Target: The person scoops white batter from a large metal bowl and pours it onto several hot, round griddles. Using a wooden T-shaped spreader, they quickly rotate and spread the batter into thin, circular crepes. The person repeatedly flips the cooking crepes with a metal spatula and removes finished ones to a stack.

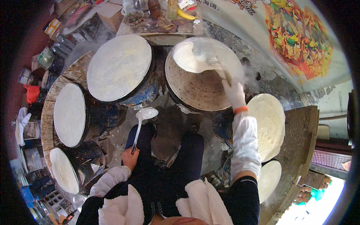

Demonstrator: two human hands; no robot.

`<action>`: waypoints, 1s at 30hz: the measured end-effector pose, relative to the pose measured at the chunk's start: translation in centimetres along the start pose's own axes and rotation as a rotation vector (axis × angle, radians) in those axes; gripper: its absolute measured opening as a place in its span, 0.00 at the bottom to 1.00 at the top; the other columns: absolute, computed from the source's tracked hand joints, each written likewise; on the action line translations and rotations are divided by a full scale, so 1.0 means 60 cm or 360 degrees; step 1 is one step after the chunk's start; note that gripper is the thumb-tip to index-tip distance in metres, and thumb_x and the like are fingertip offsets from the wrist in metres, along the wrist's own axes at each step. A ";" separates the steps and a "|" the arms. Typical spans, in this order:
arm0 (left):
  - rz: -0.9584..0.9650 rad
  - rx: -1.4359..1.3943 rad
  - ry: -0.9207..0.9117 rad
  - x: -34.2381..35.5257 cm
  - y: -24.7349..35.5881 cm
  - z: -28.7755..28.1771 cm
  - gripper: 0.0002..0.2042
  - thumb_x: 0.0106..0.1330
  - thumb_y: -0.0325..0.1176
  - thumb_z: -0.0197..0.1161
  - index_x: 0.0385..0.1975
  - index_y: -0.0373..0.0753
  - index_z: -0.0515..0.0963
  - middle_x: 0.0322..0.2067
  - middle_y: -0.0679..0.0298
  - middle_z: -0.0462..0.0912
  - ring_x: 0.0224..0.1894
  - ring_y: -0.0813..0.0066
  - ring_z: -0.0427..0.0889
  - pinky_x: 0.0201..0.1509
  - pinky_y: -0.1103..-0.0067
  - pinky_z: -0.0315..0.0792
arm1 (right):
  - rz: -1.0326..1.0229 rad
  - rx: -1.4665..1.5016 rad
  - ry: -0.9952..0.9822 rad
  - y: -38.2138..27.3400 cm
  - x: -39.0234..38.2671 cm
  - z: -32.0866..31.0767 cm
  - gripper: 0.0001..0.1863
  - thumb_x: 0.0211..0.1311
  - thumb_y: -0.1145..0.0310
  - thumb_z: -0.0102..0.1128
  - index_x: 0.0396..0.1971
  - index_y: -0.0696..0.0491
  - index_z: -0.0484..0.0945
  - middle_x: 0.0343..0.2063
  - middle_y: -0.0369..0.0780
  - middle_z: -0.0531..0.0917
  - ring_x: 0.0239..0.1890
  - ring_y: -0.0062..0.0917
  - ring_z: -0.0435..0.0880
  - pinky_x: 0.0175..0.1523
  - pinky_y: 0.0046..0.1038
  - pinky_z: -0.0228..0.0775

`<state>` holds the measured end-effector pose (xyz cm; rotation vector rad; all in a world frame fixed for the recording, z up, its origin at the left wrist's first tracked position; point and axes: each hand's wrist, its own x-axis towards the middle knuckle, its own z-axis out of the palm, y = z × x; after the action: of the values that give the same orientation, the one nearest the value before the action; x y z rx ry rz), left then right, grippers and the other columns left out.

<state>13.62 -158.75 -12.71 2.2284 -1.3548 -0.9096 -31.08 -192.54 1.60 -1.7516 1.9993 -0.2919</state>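
My left hand [130, 159] is closed round the handle of a metal ladle [147, 113], held over my left knee with its bowl coated in pale batter. My right hand [235, 93], in a white glove, reaches over the far right round griddle [195, 90]. It grips a pale batter spreader [222, 74], smeared by motion, at the edge of the wet white batter [191, 56]. That batter covers the far part of the griddle; the near part shows bare brown metal. White vapour blurs its right rim.
Several other round griddles ring me, topped with thin pale sheets, such as the far left one [119, 67] and the right one [266, 125]. A cluttered small table [165, 28] with bottles and a banana [186, 15] stands behind. A curved wooden ledge [48, 108] runs along the left.
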 end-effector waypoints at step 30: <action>-0.0056 -0.0216 0.0002 -0.014 -0.039 -0.008 0.10 0.63 0.39 0.64 0.32 0.40 0.85 0.24 0.55 0.82 0.28 0.61 0.83 0.36 0.67 0.74 | 0.0208 0.1947 -0.0400 -0.076 -0.234 0.168 0.32 0.62 0.74 0.62 0.67 0.60 0.67 0.39 0.35 0.82 0.35 0.16 0.78 0.40 0.18 0.70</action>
<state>15.19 -156.92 -13.52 2.1558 -1.2193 -0.9816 -21.16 -178.15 -2.29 -0.7996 1.2285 -0.9410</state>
